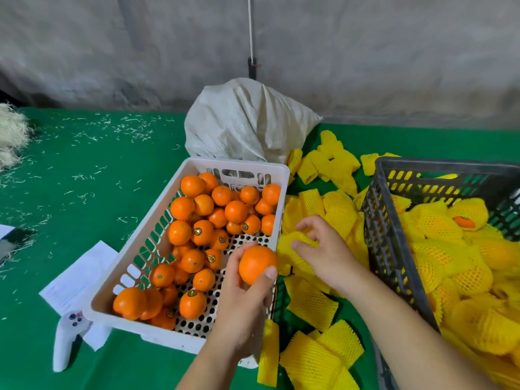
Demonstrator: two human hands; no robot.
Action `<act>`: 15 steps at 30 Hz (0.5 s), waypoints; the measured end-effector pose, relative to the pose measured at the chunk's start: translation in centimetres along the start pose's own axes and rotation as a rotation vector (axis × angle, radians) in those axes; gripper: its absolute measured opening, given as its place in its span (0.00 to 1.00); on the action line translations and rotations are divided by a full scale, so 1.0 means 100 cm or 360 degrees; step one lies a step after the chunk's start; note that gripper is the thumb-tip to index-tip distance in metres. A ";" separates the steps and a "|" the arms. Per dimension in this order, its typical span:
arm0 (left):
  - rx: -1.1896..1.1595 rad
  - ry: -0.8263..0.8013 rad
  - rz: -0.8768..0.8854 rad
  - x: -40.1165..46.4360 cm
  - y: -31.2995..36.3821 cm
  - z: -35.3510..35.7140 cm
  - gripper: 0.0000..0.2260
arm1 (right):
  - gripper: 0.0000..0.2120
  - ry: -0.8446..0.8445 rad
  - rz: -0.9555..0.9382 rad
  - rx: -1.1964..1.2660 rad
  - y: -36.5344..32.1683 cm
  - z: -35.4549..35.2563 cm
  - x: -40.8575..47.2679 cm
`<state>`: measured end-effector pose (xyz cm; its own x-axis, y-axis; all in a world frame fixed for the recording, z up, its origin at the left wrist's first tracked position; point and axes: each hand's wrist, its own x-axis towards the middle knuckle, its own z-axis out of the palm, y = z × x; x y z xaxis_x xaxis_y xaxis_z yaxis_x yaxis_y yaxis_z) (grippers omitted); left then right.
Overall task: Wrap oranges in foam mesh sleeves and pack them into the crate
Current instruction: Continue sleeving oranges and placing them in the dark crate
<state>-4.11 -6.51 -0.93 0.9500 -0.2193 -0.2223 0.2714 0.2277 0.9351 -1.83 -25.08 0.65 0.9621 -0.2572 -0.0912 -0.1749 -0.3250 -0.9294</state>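
While left hand [242,302] grips orange [256,264], right hand [329,257] pinches sleeve [295,240]; white basket [194,164] holds oranges [197,220], grey crate [394,249] wrapped ones [439,223].

A green cloth [84,170] covers the table. Little pale bits of straw [112,128] lie all over its left part. A fluffy pile of straw [11,136] sits at the far left edge. A big white sack [242,122] stands at the back, crumpled and leaning by the grey wall [365,52]. A thin white cord [250,26] hangs down the wall to a dark clip [252,67] just above the sack. White sheets of paper [76,277] lie flat on the cloth near the front left. A white game controller [66,342] lies partly on the paper, with small buttons on top
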 end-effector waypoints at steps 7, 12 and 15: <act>0.0184 -0.0311 -0.0074 -0.021 0.003 -0.017 0.29 | 0.33 -0.0111 0.0375 0.1227 -0.001 0.021 -0.082; 0.0168 -0.0401 -0.0168 -0.020 0.003 -0.019 0.30 | 0.24 -0.0086 0.0289 0.0947 0.003 0.011 -0.095; 0.0252 -0.0456 -0.0187 -0.021 0.002 -0.022 0.25 | 0.14 0.0022 0.0221 0.0740 -0.001 0.015 -0.100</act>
<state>-5.70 -3.92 -0.86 0.8255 -0.4980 -0.2657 0.3280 0.0401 0.9438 -11.13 -21.08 1.07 0.9328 -0.2823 -0.2240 -0.1865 0.1539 -0.9703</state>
